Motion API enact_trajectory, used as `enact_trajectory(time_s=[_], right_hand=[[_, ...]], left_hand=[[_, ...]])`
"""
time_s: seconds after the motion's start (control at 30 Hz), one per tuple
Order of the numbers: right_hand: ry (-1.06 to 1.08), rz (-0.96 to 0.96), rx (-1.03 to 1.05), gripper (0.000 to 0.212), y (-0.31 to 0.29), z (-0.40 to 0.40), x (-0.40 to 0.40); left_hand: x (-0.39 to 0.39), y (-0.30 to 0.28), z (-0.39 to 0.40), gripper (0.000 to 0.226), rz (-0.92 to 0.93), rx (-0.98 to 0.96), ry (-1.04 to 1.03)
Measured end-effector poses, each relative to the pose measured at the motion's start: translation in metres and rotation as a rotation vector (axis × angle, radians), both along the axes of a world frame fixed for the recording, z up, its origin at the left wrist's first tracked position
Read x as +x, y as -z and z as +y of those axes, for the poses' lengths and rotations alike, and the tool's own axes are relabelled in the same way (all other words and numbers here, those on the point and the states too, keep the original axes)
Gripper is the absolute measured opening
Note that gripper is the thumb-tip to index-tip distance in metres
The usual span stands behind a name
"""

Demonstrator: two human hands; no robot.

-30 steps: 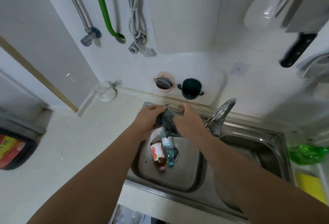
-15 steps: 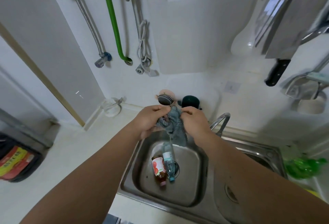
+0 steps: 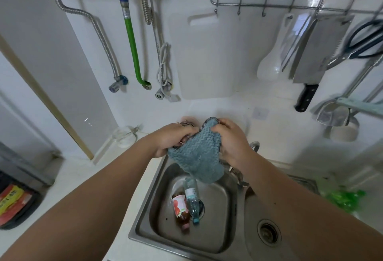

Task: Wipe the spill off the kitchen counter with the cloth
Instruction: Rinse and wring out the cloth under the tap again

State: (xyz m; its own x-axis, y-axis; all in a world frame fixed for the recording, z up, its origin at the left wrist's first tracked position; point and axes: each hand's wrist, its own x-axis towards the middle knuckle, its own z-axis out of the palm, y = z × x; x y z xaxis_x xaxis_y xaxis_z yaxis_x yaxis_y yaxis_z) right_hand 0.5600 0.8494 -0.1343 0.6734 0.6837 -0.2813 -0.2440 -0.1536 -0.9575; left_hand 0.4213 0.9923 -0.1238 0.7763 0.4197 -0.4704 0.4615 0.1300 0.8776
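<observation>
Both hands holding cloth [image 3: 196,155] above left sink [image 3: 211,246] basin, far edge. Left hand [image 3: 172,138] gripping left edge, right hand [image 3: 232,136] pinching top right corner; cloth hanging down between, long axis near-vertical. Spill not visible. Open desk [image 3: 83,180] lying left of sink, left hand nearer it; judging wipe is heading that way. Two bottles [image 3: 186,204] lying in basin; labels unreadable. Red packet [image 3: 12,204] far left, writing blurred.

Bright, even light; wide-angle bending, blurred edges.
</observation>
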Motion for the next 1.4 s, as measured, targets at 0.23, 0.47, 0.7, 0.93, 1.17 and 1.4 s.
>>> enact_trajectory(time_s=[0.23,0.47,0.7,0.93,1.17,1.4], right_hand=[[-0.093,-0.124,-0.229,0.022,-0.007,0.001,-0.002],[-0.111,-0.262,0.003,0.027,-0.016,0.003,-0.009],[-0.106,-0.399,0.058,0.005,-0.035,0.008,-0.008],[0.043,-0.247,0.109,0.01,-0.067,0.007,0.013],[-0.007,-0.186,0.185,0.014,-0.082,0.006,0.024],[0.024,-0.269,0.144,0.012,-0.095,0.002,0.042]], left_hand=[[0.014,-0.007,0.0,0.037,-0.227,-0.228,-0.194],[0.029,-0.018,-0.009,0.025,-0.419,-0.143,-0.268],[0.034,-0.043,-0.013,0.029,-0.423,-0.101,-0.171],[0.042,-0.078,-0.003,0.019,-0.385,0.162,-0.181],[0.058,-0.097,-0.012,0.014,-0.34,0.3,-0.107],[0.079,-0.11,-0.013,0.013,-0.428,0.373,-0.219]])
